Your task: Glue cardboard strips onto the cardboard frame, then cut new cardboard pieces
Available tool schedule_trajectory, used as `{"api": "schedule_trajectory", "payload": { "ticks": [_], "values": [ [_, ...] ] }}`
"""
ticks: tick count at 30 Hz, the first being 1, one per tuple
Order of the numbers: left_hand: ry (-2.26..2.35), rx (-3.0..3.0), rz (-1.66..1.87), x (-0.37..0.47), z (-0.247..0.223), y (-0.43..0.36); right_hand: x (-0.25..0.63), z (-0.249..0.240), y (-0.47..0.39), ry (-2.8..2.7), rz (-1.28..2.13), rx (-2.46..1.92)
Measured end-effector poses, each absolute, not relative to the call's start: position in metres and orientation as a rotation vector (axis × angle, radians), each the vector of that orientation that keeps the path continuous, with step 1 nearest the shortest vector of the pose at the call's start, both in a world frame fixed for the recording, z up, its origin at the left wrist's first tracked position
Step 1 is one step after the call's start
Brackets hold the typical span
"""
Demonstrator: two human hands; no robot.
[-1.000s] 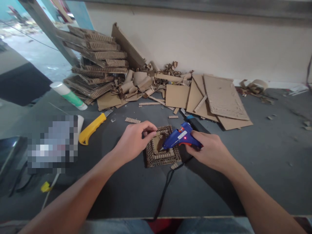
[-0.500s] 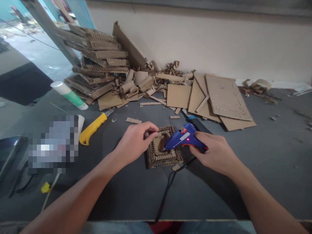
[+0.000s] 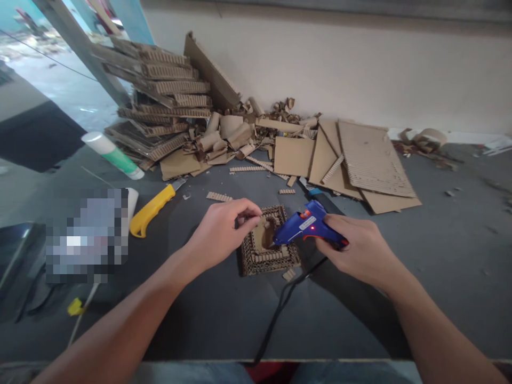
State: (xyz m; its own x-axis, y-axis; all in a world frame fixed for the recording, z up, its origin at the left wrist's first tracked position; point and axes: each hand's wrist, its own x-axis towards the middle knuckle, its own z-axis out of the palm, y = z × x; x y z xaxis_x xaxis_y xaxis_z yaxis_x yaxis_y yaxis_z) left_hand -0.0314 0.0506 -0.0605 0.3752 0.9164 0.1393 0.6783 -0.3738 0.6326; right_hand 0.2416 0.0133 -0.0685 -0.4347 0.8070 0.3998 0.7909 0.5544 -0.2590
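A small square piece built of stacked corrugated cardboard strips (image 3: 269, 257) lies on the dark table, stepped around a sunken middle. My right hand (image 3: 354, 242) is wrapped round a blue hot glue gun (image 3: 298, 226), its red light lit. The nozzle points down and left into the right part of the sunken middle; whether it touches the cardboard I cannot tell. At the upper left edge of the square, my left hand (image 3: 228, 229) is closed in a pinch. Whatever lies between its fingertips is too small to make out.
A yellow cutter knife (image 3: 154, 210) and a white-green tube (image 3: 114, 154) lie left. Behind are stacked cardboard pieces (image 3: 172, 87), curled scraps (image 3: 232, 130) and flat corrugated sheets (image 3: 374, 160). The glue gun's black cord (image 3: 276, 314) runs to the front edge. A blue-black tool (image 3: 324, 200) lies behind the gun.
My right hand and the glue gun have shifted slightly right, carrying the nozzle right across the sunken middle. My left hand has stayed almost still.
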Motion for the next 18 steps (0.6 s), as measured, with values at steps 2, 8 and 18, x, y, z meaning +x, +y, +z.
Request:
{"api": "schedule_trajectory", "payload": {
  "ticks": [2, 8, 18],
  "values": [
    [1.341, 2.155, 0.659, -0.0303, -0.0585, 0.0500, 0.2419, -0.0677, 0.0135, -2.312, 0.048, -1.287],
    [1.300, 2.156, 0.605, -0.0282, -0.0580, 0.0501, 0.2429, -0.0670, 0.0137, -2.314, 0.052, -1.268],
    [1.318, 1.988, 0.571, -0.0285, -0.0517, 0.0478, 0.2452, -0.0666, 0.0167, -2.235, 0.006, -1.258]
  ]
}}
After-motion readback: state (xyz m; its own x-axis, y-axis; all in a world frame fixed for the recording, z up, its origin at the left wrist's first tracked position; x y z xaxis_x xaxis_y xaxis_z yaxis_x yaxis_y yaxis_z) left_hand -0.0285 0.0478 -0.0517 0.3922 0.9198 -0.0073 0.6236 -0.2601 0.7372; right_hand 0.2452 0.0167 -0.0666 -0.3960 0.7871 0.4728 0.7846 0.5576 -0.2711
